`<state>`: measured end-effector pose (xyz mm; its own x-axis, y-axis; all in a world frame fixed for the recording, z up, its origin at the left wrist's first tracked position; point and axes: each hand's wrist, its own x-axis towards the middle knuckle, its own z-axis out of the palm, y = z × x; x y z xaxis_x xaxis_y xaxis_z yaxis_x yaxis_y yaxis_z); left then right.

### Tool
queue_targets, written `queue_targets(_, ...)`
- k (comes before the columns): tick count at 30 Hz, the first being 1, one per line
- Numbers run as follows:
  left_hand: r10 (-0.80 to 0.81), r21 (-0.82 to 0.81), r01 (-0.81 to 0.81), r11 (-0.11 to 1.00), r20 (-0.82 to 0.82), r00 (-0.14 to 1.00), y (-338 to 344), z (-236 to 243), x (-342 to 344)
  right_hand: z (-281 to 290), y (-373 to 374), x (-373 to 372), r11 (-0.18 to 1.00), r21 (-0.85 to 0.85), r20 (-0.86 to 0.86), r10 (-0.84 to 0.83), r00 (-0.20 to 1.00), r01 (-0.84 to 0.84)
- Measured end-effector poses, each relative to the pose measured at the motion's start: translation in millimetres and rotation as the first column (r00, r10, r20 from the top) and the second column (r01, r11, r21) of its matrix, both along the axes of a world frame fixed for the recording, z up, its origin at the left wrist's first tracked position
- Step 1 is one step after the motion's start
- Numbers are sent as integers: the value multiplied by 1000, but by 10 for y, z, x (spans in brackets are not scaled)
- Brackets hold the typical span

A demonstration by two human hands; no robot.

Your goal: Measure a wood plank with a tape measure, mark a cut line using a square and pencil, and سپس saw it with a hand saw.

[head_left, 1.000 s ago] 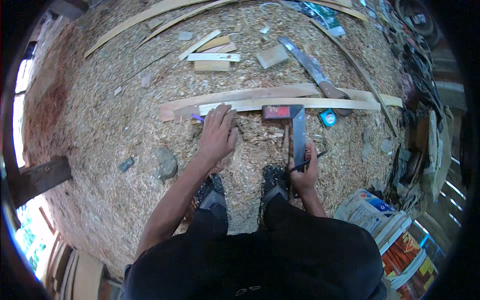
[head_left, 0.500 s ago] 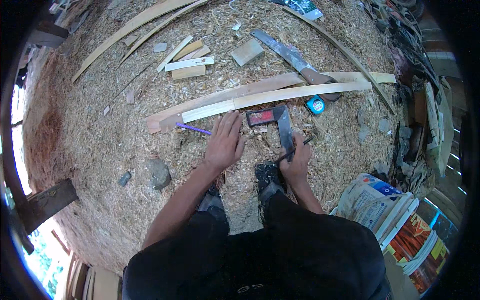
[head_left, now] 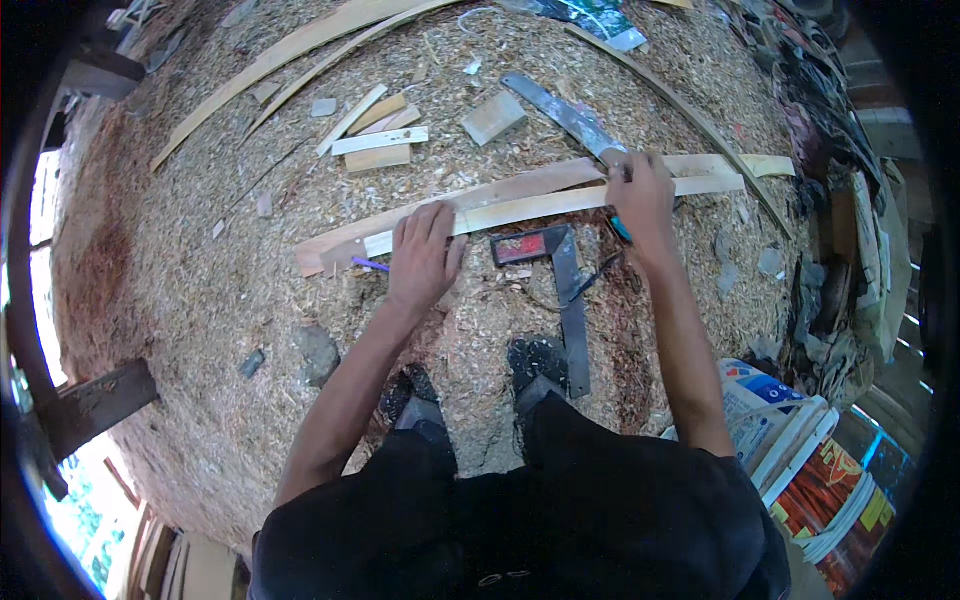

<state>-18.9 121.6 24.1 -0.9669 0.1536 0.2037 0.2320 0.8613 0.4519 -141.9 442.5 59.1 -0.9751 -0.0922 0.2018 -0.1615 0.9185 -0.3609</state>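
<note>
Two pale wooden strips (head_left: 510,209) lie across the wood chips, the rear one pinker. My left hand (head_left: 422,262) lies on the strips at left, fingers outstretched, beside a purple pencil or stick (head_left: 370,264). My right hand (head_left: 642,200) grips the strips at right, its fingers curled over them near a hand saw (head_left: 555,108); the saw's handle is mostly hidden. The blue tape measure (head_left: 621,229) is largely behind that hand. A metal square (head_left: 572,310) with a red inset lies below the strips, a thin dark pencil or stick (head_left: 595,278) across its blade.
Short offcuts (head_left: 375,157), a block (head_left: 492,118) and long curved slats (head_left: 231,82) lie beyond. A stone (head_left: 317,355) is at left, near a timber beam (head_left: 100,400). Buckets (head_left: 760,420) stand at lower right, and dark cloth or plastic piles (head_left: 790,90) line the right side.
My right hand has let go of the square and dark pencil, leaving them lying, and moved up onto the strips near the saw. My left hand has shifted slightly left and up.
</note>
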Motion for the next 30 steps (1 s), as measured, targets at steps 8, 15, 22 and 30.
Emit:
queue_targets(8,-34,12,34,999,2,999,-162,-109,-52,-156,101,-419,952,298,431,-72,899,-67)
queue_targets(15,-54,84,53,995,17,998,-207,-112,-97,-150,332,-445,981,123,374,92,923,-148)
queue_targets(22,-33,141,33,989,1,999,-236,-66,-124,-241,500,-612,953,-222,230,257,939,-206)
queue_targets(30,-34,136,34,990,-4,999,-190,-217,-88,-167,212,-1071,944,-327,-102,-86,991,48)
